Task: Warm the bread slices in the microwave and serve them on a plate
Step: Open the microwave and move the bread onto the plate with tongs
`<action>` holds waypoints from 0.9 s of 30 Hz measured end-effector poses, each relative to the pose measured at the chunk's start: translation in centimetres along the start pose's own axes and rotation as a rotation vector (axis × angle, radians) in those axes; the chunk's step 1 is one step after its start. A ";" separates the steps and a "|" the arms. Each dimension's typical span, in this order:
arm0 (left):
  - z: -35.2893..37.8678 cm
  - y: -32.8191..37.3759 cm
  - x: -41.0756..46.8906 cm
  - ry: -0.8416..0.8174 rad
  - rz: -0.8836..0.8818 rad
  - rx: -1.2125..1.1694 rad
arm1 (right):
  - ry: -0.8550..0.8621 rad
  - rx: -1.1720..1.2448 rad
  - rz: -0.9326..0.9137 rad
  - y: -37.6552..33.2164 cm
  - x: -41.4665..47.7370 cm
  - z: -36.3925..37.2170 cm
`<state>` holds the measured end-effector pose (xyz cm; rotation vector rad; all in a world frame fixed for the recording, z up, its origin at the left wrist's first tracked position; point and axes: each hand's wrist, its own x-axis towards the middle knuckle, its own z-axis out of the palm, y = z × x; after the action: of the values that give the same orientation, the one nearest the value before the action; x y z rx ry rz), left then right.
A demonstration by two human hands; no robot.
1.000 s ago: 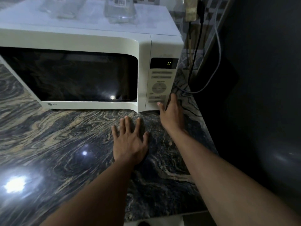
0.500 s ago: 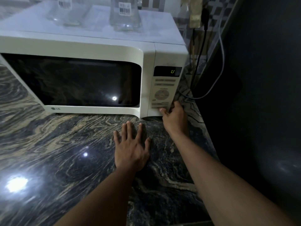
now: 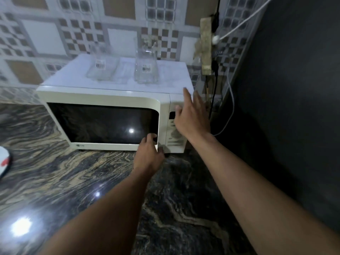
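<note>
A white microwave (image 3: 103, 97) with a dark door window stands on the marbled countertop (image 3: 55, 181), its door closed. My left hand (image 3: 149, 153) is at the door's lower right corner, fingers curled onto the door edge. My right hand (image 3: 193, 116) is raised in front of the control panel (image 3: 173, 142), fingers spread and holding nothing, partly hiding the display. No bread or plate shows; the inside of the microwave is dark.
Two clear glass jars (image 3: 146, 65) (image 3: 101, 67) stand on top of the microwave. Cables (image 3: 230, 92) and a socket strip (image 3: 206, 43) hang right of it, beside a dark wall (image 3: 294, 107). A white and red object (image 3: 4, 161) sits at the left edge.
My left hand lifted off the counter and went to the door's right edge. My right hand rose from the panel's bottom buttons to its top. The view pulled back and tilted up.
</note>
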<state>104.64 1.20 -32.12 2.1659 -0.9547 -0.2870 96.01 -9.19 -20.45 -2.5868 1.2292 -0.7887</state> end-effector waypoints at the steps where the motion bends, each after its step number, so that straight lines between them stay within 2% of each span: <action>1: -0.5 1.1 0.4 0.025 -0.005 -0.056 | -0.068 -0.043 -0.038 -0.1 0.8 -0.4; 3: -1.2 3.2 1.3 0.058 -0.010 -0.118 | -0.141 -0.121 -0.106 0.0 1.8 -0.9; 6: -1.8 5.1 2.1 0.101 -0.034 -0.212 | -0.161 -0.166 -0.159 0.4 2.3 -1.2; 12: -2.2 5.3 2.2 0.184 -0.061 -0.193 | -0.182 -0.142 -0.151 0.5 2.1 -1.2; 27: -3.3 3.0 -1.1 0.120 -0.052 -0.151 | -0.298 -0.209 -0.113 -0.4 2.3 -2.6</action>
<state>103.81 2.41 -27.77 2.0477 -0.7857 -0.2436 96.08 -10.47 -17.24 -2.8286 1.1360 -0.2851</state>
